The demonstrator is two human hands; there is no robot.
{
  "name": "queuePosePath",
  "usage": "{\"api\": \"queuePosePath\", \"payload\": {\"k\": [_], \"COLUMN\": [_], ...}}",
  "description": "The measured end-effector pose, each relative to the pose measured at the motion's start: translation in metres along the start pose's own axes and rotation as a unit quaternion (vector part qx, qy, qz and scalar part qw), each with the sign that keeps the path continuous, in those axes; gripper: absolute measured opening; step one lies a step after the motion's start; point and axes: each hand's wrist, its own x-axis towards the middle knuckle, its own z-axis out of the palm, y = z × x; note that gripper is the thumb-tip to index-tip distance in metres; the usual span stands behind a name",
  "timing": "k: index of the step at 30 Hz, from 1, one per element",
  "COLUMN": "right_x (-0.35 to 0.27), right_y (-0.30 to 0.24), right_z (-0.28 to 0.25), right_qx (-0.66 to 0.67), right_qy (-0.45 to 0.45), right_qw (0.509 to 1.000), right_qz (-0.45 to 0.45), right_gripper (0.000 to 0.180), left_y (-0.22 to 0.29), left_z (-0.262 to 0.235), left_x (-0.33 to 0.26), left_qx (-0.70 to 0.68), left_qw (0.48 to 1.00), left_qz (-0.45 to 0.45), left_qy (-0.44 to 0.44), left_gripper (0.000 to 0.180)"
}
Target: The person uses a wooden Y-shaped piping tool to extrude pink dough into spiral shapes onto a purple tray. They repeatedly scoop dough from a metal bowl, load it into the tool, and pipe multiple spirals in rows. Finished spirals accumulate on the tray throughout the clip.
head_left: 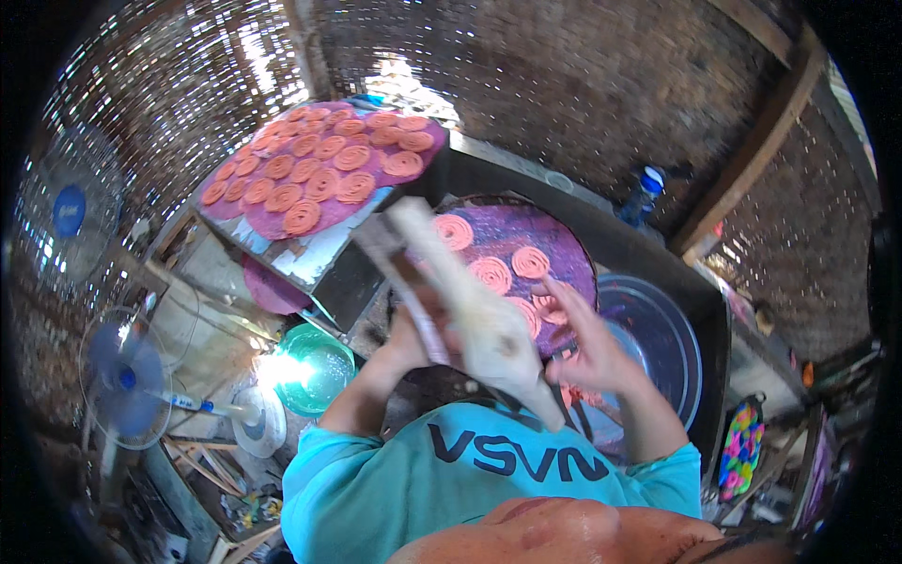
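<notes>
A pale wooden tool with two long arms [479,320], perhaps a dough press, tilts across the middle, slightly blurred. My left hand [413,334] is closed around its darker, flatter arm; part of the fingers are hidden behind the wood. Below the tool lies a round purple mat [554,230] bearing several orange-pink spiral coils of dough [491,275]. My right hand [597,348] has its fingers stretched out above the mat's right side. Its fingertips reach a coil [551,308] that they partly cover; whether they touch it I cannot tell.
At the far left a raised box [310,258] carries purple sheets full of coils [324,179]. To the right stands a clear bluish basin [672,329] with orange dough [597,409]. A green basin [319,371], two fans [127,376] and a blue bottle [644,197] stand around.
</notes>
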Motion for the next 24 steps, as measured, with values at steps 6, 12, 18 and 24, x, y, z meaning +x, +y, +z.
{"api": "queuePosePath", "payload": {"k": [6,12,18,24], "right_x": [-0.053,-0.069,-0.053,0.016], "right_y": [0.086,0.109,0.088,0.078], "right_z": [-0.022,0.001,0.067,0.139], "right_qx": [-0.355,-0.447,-0.352,-0.108], "right_qy": [-0.083,-0.062,-0.077,-0.084], "right_qw": [0.918,0.892,0.931,0.989], "right_qz": [0.154,0.026,-0.061,-0.052], "right_gripper": [0.036,0.031,0.040,0.038], "left_y": [-0.015,0.005,0.036,0.003], "left_z": [-0.083,-0.104,-0.077,-0.074], "left_x": [-0.057,-0.062,-0.022,-0.017], "left_qx": [-0.295,-0.302,-0.249,-0.350], "left_qw": [0.897,0.781,0.809,0.857], "left_qz": [-0.305,-0.497,-0.442,-0.353], "left_qy": [0.129,0.227,0.297,0.134], "left_gripper": [0.039,0.042,0.020,0.025]}}
